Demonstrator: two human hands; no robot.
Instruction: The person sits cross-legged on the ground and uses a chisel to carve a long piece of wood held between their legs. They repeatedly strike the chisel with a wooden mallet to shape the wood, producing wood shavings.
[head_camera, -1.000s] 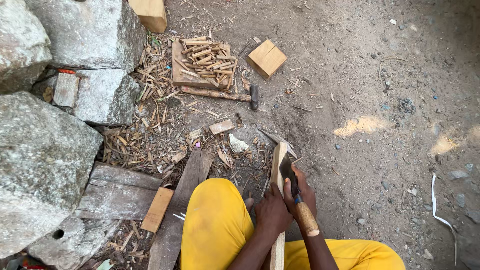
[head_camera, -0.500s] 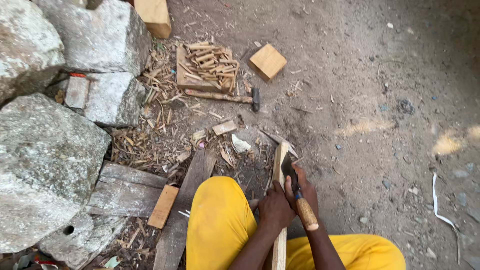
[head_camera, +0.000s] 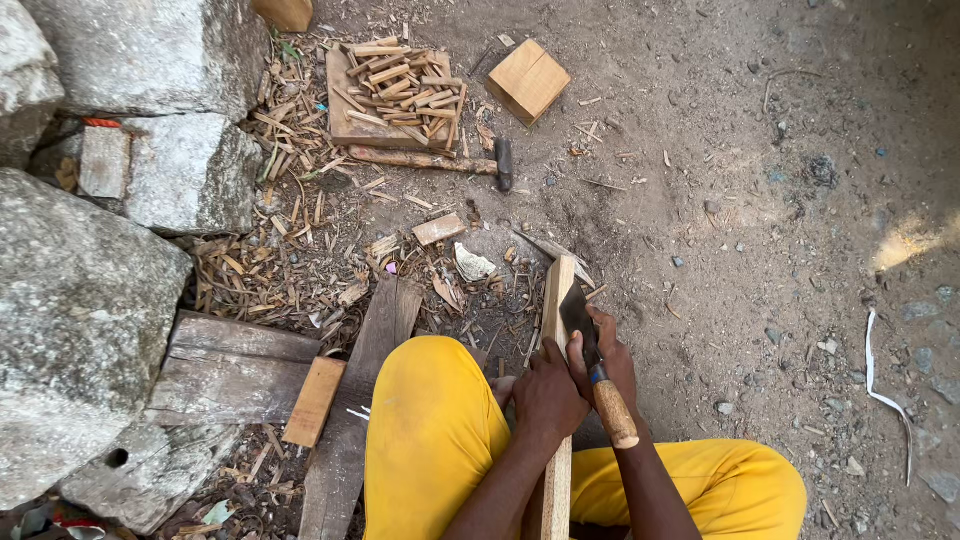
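I look down at my lap in yellow trousers (head_camera: 430, 430). My left hand (head_camera: 545, 395) grips a long pale wooden stick (head_camera: 557, 300) that runs from between my knees out onto the ground. My right hand (head_camera: 612, 360) holds a knife with a dark blade (head_camera: 577, 310) and a round wooden handle (head_camera: 615, 412). The blade rests against the stick's right side near its far end. Wood shavings lie around the stick's tip.
Large grey rocks (head_camera: 70, 300) line the left. Ahead lie a board stacked with split sticks (head_camera: 395, 90), a hammer (head_camera: 440, 162), a wooden block (head_camera: 528, 80). Planks (head_camera: 240, 365) and a small orange block (head_camera: 313, 400) sit by my left knee. Bare dirt (head_camera: 780, 230) lies right.
The view has tilted slightly downward and the scene has shifted up in the frame. My hands keep the same hold on the stick and the knife; the blade sits nearly where it was.
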